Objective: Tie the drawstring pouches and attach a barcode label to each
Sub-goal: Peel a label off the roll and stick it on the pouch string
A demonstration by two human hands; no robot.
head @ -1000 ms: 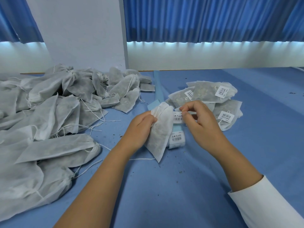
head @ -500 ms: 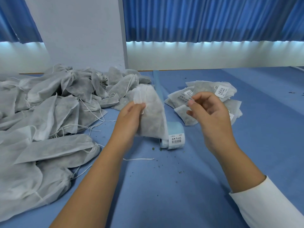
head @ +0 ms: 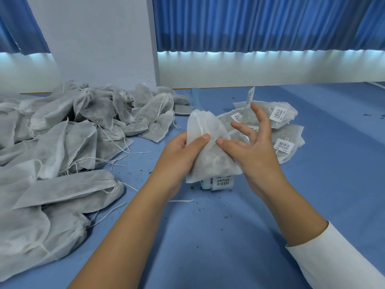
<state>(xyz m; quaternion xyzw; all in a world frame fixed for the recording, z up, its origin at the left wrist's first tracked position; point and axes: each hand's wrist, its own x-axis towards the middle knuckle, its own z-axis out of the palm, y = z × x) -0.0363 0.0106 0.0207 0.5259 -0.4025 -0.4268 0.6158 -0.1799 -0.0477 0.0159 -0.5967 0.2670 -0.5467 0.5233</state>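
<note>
The pouch (head: 210, 155) at centre was translucent white over speckled grey-green filling. Labels (head: 278, 114) at two o'clock were white with black barcodes; the tablecloth (head: 208, 247) was plain blue.

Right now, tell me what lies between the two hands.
In the head view, a white drawstring pouch: the left hand grips it, the right hand touches it.

Pouch heap (head: 62, 142) crowds the left, labelled pouches (head: 289, 117) the right — bare tabletop (head: 208, 236) lies nearest, between the forearms.
</note>
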